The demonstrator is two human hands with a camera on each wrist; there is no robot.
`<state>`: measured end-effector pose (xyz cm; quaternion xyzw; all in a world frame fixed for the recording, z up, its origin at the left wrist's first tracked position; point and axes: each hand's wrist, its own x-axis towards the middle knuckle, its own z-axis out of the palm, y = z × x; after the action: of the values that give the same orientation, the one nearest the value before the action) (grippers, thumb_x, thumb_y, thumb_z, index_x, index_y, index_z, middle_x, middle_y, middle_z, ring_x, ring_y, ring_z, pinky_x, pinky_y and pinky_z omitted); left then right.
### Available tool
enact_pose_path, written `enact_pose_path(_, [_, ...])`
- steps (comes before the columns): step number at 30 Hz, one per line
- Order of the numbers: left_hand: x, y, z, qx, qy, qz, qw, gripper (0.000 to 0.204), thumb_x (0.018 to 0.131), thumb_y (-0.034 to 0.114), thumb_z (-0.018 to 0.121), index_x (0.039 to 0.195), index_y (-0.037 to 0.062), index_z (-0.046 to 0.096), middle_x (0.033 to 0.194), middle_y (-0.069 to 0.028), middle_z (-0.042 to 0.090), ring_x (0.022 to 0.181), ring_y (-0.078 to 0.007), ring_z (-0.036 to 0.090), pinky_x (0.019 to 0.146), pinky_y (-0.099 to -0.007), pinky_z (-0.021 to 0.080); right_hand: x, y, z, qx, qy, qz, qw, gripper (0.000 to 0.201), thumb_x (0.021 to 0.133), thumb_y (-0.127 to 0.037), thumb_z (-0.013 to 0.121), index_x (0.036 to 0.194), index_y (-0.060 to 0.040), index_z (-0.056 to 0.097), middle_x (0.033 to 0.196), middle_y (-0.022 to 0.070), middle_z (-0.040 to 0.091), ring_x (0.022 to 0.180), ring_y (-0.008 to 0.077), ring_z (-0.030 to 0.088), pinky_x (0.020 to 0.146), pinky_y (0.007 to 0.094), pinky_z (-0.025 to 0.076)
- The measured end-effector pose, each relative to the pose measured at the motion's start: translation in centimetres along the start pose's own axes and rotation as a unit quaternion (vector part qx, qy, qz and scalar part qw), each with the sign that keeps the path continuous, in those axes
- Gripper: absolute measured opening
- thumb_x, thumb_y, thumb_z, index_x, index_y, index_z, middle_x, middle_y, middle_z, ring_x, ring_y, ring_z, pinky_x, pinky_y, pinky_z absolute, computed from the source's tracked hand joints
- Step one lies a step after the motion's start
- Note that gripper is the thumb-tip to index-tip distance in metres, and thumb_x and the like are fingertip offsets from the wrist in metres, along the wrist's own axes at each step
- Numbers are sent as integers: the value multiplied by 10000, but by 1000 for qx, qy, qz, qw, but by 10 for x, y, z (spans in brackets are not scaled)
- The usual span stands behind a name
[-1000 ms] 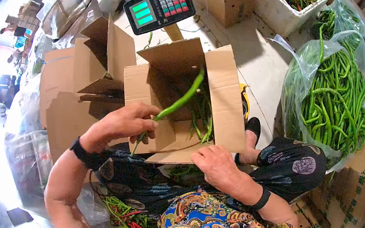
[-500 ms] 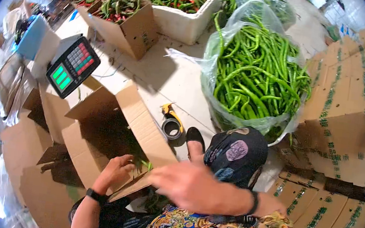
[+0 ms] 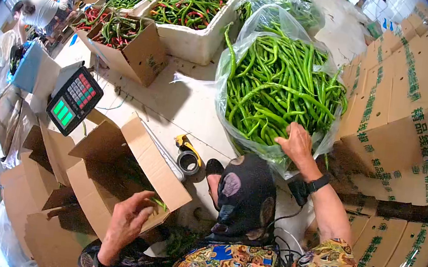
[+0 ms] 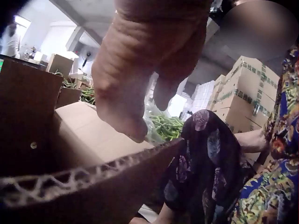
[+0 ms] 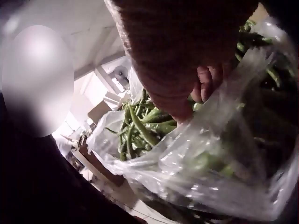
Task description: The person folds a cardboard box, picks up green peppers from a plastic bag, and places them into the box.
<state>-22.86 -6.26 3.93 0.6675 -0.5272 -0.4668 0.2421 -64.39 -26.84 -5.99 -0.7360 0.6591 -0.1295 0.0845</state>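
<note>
My right hand is at the near right side of a clear plastic bag full of long green chili peppers. Its thumb and fingers are spread apart at the peppers. The right wrist view shows that hand at the rim of the bag, its fingertips partly hidden. Over the near side of an open cardboard box hangs my left hand, loosely bent and holding nothing. A green pepper tip shows by its fingers. Most of the box's inside is dark.
A scale display stands behind the box. A tape dispenser lies on the floor by a foot. Printed cartons are stacked at right. Behind are a white foam box of peppers and a cardboard box of red and green ones.
The right hand has left the box flap and reached right to the bag of peppers. The left hand, which held a long green pepper, has let it go. The head view has swung right.
</note>
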Motion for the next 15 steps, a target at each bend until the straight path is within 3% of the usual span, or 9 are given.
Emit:
enact_pose_path(1, [-1,7,4,19,-10,3,1000,331,880,76,605,1198,-5,563,953,-141,691,843,-170,658,741,-292,522,-2,1,-3,-38,-38,2,999,507,670,-322,798,930,33,546,841,246,647,814,418,639,713,479,510])
enact_pose_path(3, [-3,9,12,-46,-35,-33,998,329,902,102,594,1210,-6,555,1010,-123,684,947,-175,644,840,-292,499,-15,4,4,-104,-144,40,983,735,667,-295,823,1167,18,386,842,242,629,800,427,641,688,502,525])
enact_pose_path(5, [4,-4,21,-54,-43,-29,997,323,903,103,589,1205,-8,556,1008,-128,683,945,-172,644,836,-293,501,-28,1,10,-121,-137,12,983,787,641,-265,844,1194,4,353,955,237,597,849,435,628,703,500,524])
enact_pose_path(6, [6,-4,26,-45,-33,-14,998,323,894,98,595,1198,-5,560,987,-134,688,888,-177,654,784,-295,514,-28,-1,9,-111,-77,-7,991,791,615,-277,860,1175,5,378,1048,216,534,915,412,595,747,474,512])
enact_pose_path(7, [6,-3,29,-35,-24,-2,999,322,885,92,602,1191,-3,564,966,-140,692,832,-181,665,731,-298,527,-28,0,8,-110,-80,-7,991,791,615,-277,860,1175,5,378,1048,216,534,915,412,595,747,474,512])
enact_pose_path(10, [10,4,31,-44,-43,-6,998,328,887,91,599,1200,2,562,977,-142,691,838,-181,667,729,-297,528,-24,0,13,-119,44,-33,991,826,520,-337,897,1109,17,439,1047,186,523,946,360,548,820,443,472])
enact_pose_path(15, [21,1,43,-68,-50,-4,996,333,888,80,593,1211,9,558,984,-145,691,858,-192,668,750,-303,528,-6,-9,28,-118,-63,9,991,760,496,-370,884,1031,14,505,998,198,542,970,376,540,816,448,474])
